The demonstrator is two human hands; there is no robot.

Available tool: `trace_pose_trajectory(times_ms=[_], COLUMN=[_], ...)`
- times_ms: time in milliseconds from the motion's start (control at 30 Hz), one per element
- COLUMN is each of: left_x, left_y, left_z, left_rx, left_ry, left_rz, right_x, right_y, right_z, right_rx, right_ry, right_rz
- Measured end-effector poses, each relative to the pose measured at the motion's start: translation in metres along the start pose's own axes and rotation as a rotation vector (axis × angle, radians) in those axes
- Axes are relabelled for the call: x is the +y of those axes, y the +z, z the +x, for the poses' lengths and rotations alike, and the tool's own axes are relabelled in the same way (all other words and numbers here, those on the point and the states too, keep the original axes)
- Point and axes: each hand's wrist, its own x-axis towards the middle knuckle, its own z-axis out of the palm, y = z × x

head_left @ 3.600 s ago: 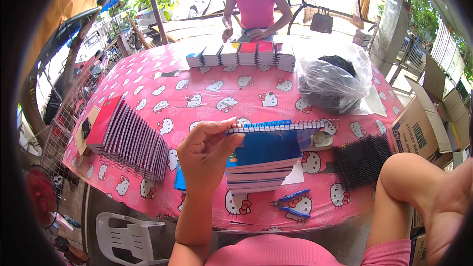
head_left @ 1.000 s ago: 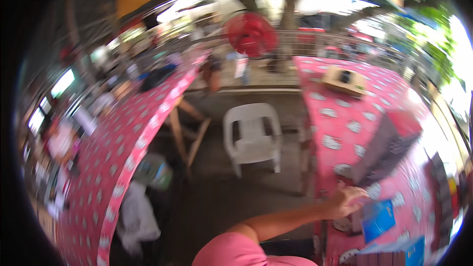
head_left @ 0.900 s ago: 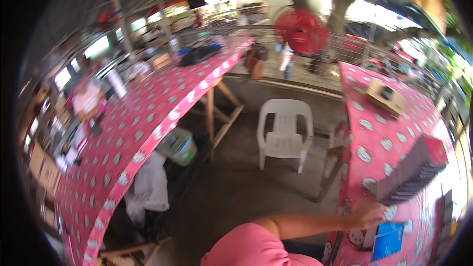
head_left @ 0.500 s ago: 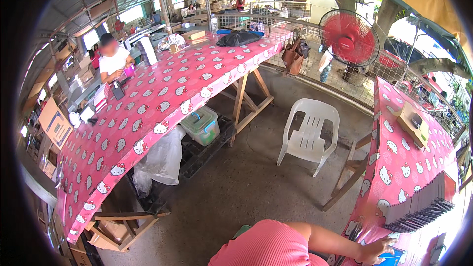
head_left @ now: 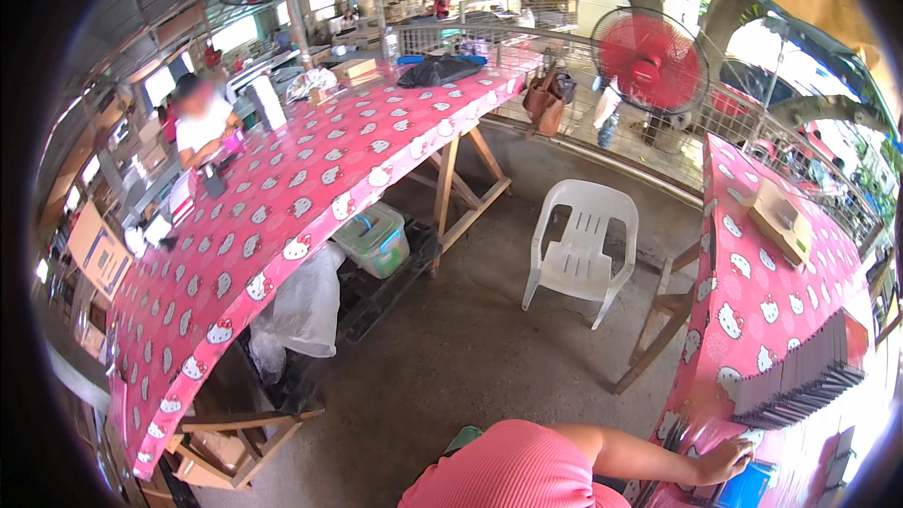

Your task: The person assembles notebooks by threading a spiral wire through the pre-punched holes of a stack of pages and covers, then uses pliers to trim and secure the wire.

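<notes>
My left hand (head_left: 726, 461) is at the lower right, over the pink patterned table (head_left: 729, 268), its arm coming from a pink ribbed sleeve (head_left: 517, 466). The fingers are drawn together in a pinch; what they hold, if anything, is too small to make out. Just below the hand lies a flat blue rectangular thing (head_left: 750, 484), partly covered by it. Beyond the fingers, a row of overlapping dark grey pieces with black ends (head_left: 798, 384) spreads across the table. My right hand is out of view.
A shallow cardboard box (head_left: 783, 224) sits farther along this table. A white plastic chair (head_left: 581, 243) stands on the concrete floor. Another long pink table (head_left: 310, 183) runs across the left, with a lidded plastic bin (head_left: 374, 243) beneath. A person (head_left: 200, 122) works behind it; a red fan (head_left: 651, 61) stands behind the chair.
My left hand has lifted off the blue thing, and its spread fingers have come together. More of the blue surface shows. The whole view has shifted slightly.
</notes>
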Motion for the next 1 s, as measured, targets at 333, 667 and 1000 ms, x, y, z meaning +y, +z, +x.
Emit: trace_pose_trajectory(times_ms=[333, 667, 1000], left_x=[0.013, 0.014, 0.159], left_y=[-0.057, -0.051, -0.046], left_z=[0.006, 0.003, 0.048], left_rx=[-0.060, -0.148, -0.391], left_ry=[0.061, -0.016, -0.018], left_rz=[0.271, 0.072, -0.324], right_x=[-0.120, -0.034, 0.004], right_y=[-0.143, -0.202, -0.221], right_z=[-0.006, -0.071, -0.023], right_rx=[0.193, 0.838, 0.230], right_ry=[-0.057, 0.330, 0.572], right_rz=[0.353, -0.048, 0.218])
